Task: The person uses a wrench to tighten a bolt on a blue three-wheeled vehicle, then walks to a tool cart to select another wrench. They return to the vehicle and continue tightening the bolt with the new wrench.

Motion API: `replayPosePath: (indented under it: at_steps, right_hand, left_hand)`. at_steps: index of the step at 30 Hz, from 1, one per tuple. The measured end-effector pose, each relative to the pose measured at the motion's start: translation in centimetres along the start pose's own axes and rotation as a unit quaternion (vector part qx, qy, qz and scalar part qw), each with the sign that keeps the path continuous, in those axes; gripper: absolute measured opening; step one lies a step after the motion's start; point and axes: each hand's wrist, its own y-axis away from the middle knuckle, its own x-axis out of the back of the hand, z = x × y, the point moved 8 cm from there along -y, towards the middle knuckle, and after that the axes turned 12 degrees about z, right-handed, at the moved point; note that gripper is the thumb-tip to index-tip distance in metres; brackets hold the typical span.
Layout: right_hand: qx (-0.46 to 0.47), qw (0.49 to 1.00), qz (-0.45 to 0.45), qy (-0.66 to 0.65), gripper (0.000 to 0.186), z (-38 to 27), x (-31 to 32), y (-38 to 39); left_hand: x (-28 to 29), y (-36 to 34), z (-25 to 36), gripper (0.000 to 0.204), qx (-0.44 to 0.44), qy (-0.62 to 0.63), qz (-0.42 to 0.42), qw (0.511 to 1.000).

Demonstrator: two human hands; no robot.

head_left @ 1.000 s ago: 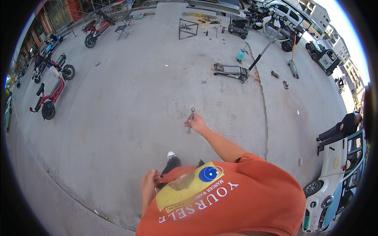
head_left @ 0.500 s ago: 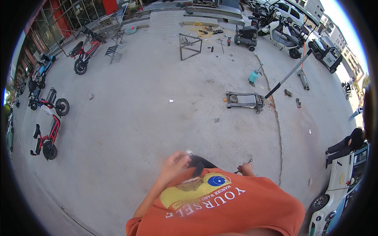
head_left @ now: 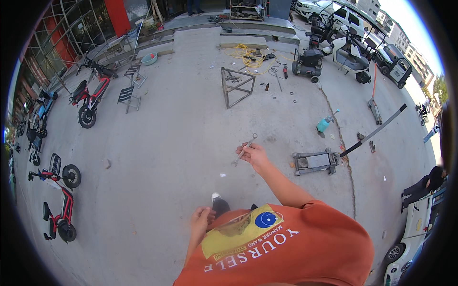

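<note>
A metal wrench [head_left: 250, 142] with a ring at one end is gripped in my right hand [head_left: 254, 155], held out ahead over the concrete. My left hand [head_left: 202, 217] hangs low in front of my orange shirt, its fingers loosely curled, and no object shows in it. A dark shoe with a pale toe [head_left: 216, 196] shows just beyond the left hand. To the right of the wrench a low grey trolley jack [head_left: 312, 162] rests on the ground, its long handle [head_left: 374, 131] slanting up to the right.
A metal frame stand [head_left: 238, 88] stands ahead, near a yellow hose [head_left: 247, 56] and an air compressor [head_left: 307, 65]. A teal spray bottle [head_left: 324, 124] stands beyond the jack. Folding stools [head_left: 128, 97] and red bikes [head_left: 92, 95] are left; a white car [head_left: 414, 226] and a person [head_left: 422, 187] are right.
My right hand has swung up and forward from beside the shirt with the wrench. My left hand has dropped lower. The jack and metal stand now appear nearer.
</note>
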Motion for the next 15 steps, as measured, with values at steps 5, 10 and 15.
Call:
replayPosePath:
  at_steps: [5, 10, 15]
  right_hand:
    - [-0.046, 0.989, 0.131, -0.045, 0.021, -2.1, 2.0, -9.5]
    - [-0.037, 0.958, 0.256, -0.121, 0.015, -3.6, 3.5, -18.7]
    - [-0.091, 0.94, 0.295, -0.147, 0.023, -6.3, -3.4, -33.7]
  left_hand:
    - [-8.8, -12.6, 13.5, 0.018, -0.033, -0.094, -0.172, 0.98]
    - [-14.6, -24.7, 25.7, 0.02, -0.054, -0.14, -0.261, 0.954]
    - [-18.9, -39.2, 34.1, 0.02, -0.032, -0.128, -0.24, 0.962]
